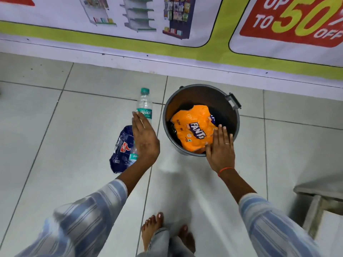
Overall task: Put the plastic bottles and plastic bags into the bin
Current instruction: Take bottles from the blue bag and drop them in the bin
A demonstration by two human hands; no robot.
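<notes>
Both arms reach forward, left hand (145, 138) and right hand (221, 149) flat, empty.

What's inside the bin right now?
An orange Fanta bag fills most of the grey bin. Something dark lies beneath it; the bag and the right hand cover the rest.

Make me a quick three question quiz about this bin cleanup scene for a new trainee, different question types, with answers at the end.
1. True or false: the orange Fanta bag lies inside the grey bin.
2. Which item lies on the floor under the left hand? A) dark blue plastic bag B) newspaper C) glass jar
3. Fill in: the Bisleri water bottle has a ____ cap.

Key: 1 true; 2 A; 3 green. The right hand is open over the bin's near rim.
</notes>
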